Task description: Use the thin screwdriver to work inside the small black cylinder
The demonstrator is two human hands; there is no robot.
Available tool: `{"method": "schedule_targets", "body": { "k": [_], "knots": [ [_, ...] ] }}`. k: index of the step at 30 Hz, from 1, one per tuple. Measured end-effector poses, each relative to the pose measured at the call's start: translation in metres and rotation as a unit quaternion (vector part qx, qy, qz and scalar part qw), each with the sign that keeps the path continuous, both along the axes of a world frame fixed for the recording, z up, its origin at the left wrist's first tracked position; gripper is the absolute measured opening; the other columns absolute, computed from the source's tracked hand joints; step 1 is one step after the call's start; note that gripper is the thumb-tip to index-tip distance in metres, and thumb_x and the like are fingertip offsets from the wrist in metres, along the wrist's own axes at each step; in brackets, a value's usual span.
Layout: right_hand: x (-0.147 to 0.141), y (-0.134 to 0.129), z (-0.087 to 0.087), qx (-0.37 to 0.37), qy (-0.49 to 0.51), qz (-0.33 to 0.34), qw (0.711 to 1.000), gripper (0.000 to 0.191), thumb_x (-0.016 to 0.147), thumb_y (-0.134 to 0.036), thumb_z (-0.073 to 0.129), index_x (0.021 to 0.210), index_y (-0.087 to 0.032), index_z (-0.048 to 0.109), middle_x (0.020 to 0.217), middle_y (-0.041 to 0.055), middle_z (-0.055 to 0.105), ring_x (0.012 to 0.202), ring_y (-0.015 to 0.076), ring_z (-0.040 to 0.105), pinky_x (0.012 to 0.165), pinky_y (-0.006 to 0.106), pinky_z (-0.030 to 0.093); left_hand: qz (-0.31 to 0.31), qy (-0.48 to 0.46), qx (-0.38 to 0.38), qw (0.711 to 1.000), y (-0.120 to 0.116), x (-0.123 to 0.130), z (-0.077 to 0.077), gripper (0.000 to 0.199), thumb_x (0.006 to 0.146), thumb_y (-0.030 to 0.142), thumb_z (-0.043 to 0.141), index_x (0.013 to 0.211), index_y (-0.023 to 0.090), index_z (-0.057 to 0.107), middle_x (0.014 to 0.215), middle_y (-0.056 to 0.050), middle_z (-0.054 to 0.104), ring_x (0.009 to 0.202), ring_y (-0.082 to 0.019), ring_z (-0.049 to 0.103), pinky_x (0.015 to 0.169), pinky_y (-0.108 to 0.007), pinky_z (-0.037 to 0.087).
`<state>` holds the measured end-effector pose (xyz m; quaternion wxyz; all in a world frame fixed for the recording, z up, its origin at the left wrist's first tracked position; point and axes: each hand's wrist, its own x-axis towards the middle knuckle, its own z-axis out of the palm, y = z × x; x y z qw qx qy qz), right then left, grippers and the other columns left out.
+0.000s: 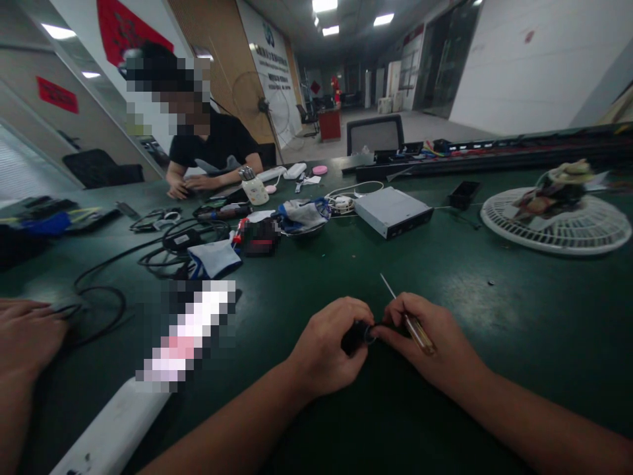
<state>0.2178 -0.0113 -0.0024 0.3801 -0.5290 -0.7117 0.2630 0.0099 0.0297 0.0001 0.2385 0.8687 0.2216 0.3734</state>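
Observation:
My left hand point(332, 344) is wrapped round a small dark round part point(357, 335) above the green table, near the middle of the view. Close on its right, my right hand point(426, 333) holds a screwdriver point(419, 333) with a clear amber handle, its thin shaft pointing up and left, away from the part. The thumb and a finger of my right hand meet at the edge of the dark part. What the fingertips pinch there is too small to make out.
Another person's hand point(30, 336) rests at the left edge beside black cables. A white fan grille point(558, 218) lies right, a grey disc drive point(393, 208) behind my hands. A person in black point(217, 148) sits across the table. A white device point(113, 422) is lower left.

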Motion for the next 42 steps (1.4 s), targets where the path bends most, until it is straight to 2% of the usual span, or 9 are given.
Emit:
{"method": "schedule_targets", "body": {
  "k": [10,14,19,23,26,29,32,35,42],
  "knots": [
    [-0.001,-0.003,0.000,0.071,-0.026,0.003,0.997,0.022,0.088,-0.019,0.066,0.076,-0.024,0.048,0.076,0.0001,0.060,0.067,0.0185,0.059,0.062,0.031,0.044,-0.023,0.024,-0.006,0.999,-0.003,-0.001,0.004,0.033,0.075,0.002,0.061,0.104,0.019,0.056,0.106,-0.008,0.066,0.098,-0.021,0.064,0.087,-0.036,0.056],
    [-0.003,-0.002,0.000,0.062,-0.036,0.014,0.997,0.019,0.088,-0.021,0.065,0.078,-0.023,0.050,0.078,0.0009,0.061,0.069,0.0190,0.060,0.063,0.032,0.045,-0.014,0.024,-0.006,1.000,-0.004,-0.001,0.003,0.034,0.075,0.002,0.061,0.104,0.019,0.055,0.106,-0.007,0.065,0.099,-0.021,0.064,0.087,-0.035,0.055],
    [-0.003,-0.003,0.002,0.039,0.001,0.013,0.999,0.008,0.097,-0.029,0.058,0.095,-0.022,0.062,0.085,0.0029,0.065,0.076,0.0202,0.063,0.069,0.035,0.047,0.060,0.013,-0.021,0.998,-0.002,0.000,0.002,0.035,0.075,0.000,0.061,0.103,0.019,0.055,0.104,-0.006,0.063,0.100,-0.021,0.062,0.089,-0.036,0.053],
    [0.005,-0.004,0.001,0.103,0.133,0.053,0.984,0.033,0.106,-0.038,0.042,0.119,-0.026,0.069,0.098,0.0052,0.067,0.087,0.0206,0.063,0.071,0.035,0.048,0.153,0.004,-0.037,0.988,0.001,0.000,0.003,0.037,0.070,-0.003,0.060,0.099,0.020,0.055,0.103,-0.004,0.060,0.097,-0.020,0.059,0.083,-0.035,0.050],
    [0.008,-0.004,0.002,0.126,0.181,0.084,0.972,0.039,0.107,-0.037,0.038,0.108,-0.027,0.075,0.093,0.0047,0.067,0.083,0.0196,0.062,0.068,0.034,0.046,0.184,0.003,-0.044,0.982,0.002,0.000,0.003,0.038,0.068,-0.005,0.059,0.097,0.020,0.054,0.099,-0.003,0.059,0.092,-0.019,0.058,0.080,-0.034,0.049],
    [0.006,-0.004,0.007,0.112,0.188,0.108,0.970,0.031,0.105,-0.028,0.044,0.097,-0.024,0.074,0.082,0.0027,0.068,0.078,0.0182,0.062,0.068,0.034,0.047,0.170,-0.003,-0.042,0.985,0.002,0.000,0.003,0.039,0.067,-0.006,0.059,0.095,0.020,0.054,0.097,-0.002,0.059,0.089,-0.019,0.058,0.078,-0.033,0.048],
    [0.002,-0.004,0.010,0.092,0.152,0.087,0.980,0.024,0.102,-0.023,0.050,0.089,-0.021,0.071,0.082,0.0027,0.068,0.076,0.0170,0.063,0.068,0.032,0.047,0.148,-0.008,-0.032,0.988,0.002,0.001,0.002,0.038,0.068,-0.006,0.060,0.094,0.020,0.054,0.096,-0.003,0.059,0.090,-0.019,0.058,0.079,-0.033,0.048],
    [-0.001,-0.003,0.011,0.087,0.116,0.071,0.987,0.023,0.101,-0.022,0.053,0.087,-0.020,0.070,0.083,0.0035,0.069,0.077,0.0172,0.063,0.069,0.033,0.048,0.144,-0.008,-0.028,0.989,0.001,0.001,0.001,0.037,0.069,-0.006,0.060,0.095,0.020,0.054,0.097,-0.003,0.060,0.091,-0.019,0.059,0.079,-0.033,0.049],
    [-0.001,-0.002,0.010,0.103,0.133,0.135,0.977,0.022,0.100,-0.018,0.052,0.086,-0.020,0.069,0.080,0.0029,0.068,0.078,0.0170,0.064,0.071,0.032,0.049,0.124,0.007,-0.039,0.992,0.001,0.000,0.000,0.036,0.072,-0.003,0.060,0.098,0.021,0.054,0.100,-0.004,0.062,0.093,-0.020,0.061,0.082,-0.035,0.050]
  ]
}}
